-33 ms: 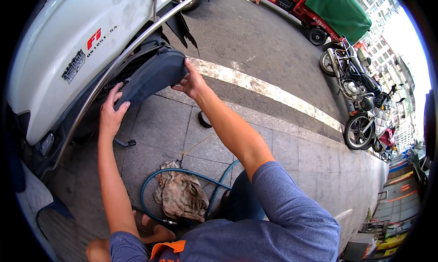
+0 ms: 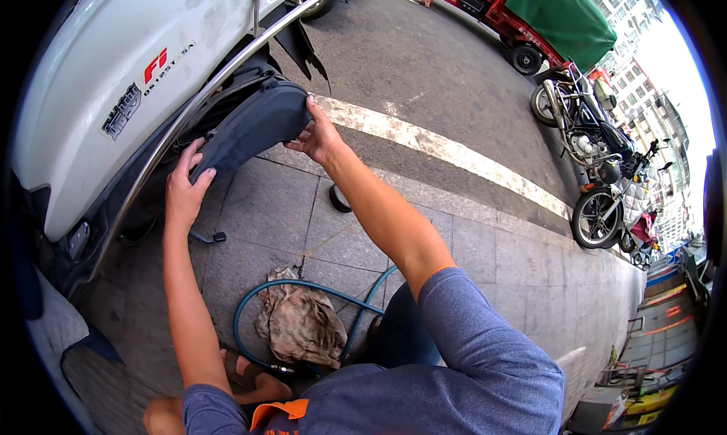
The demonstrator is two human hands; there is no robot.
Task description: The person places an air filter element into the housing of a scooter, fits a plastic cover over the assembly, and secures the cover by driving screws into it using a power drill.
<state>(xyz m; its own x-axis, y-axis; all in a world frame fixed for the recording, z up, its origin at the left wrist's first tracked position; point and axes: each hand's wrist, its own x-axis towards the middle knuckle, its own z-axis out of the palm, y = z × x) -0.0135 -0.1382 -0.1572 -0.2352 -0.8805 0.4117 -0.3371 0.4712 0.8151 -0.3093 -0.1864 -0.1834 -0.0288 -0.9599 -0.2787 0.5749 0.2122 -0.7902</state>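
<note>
A long black plastic cover (image 2: 254, 128) lies against the lower side of a white scooter (image 2: 98, 79), under its bent metal side rail (image 2: 189, 109). My left hand (image 2: 184, 185) grips the cover's near left end, thumb on its lower edge and fingers up behind the rim. At the rounded far right end my right hand (image 2: 318, 136) holds it, thumb on the outer face and the other fingers curled under the edge. Dark parts of the scooter show in the gap behind the cover's upper edge. What lies behind the cover is hidden.
On the paving lie a stained rag (image 2: 303, 321), a blue-green hose (image 2: 265, 283) looped around it, and a small round dark container (image 2: 339, 199). Motorcycles (image 2: 598, 151) stand to the right. Beyond the white line (image 2: 447, 147) is a red cargo tricycle (image 2: 496, 18) with a green cover.
</note>
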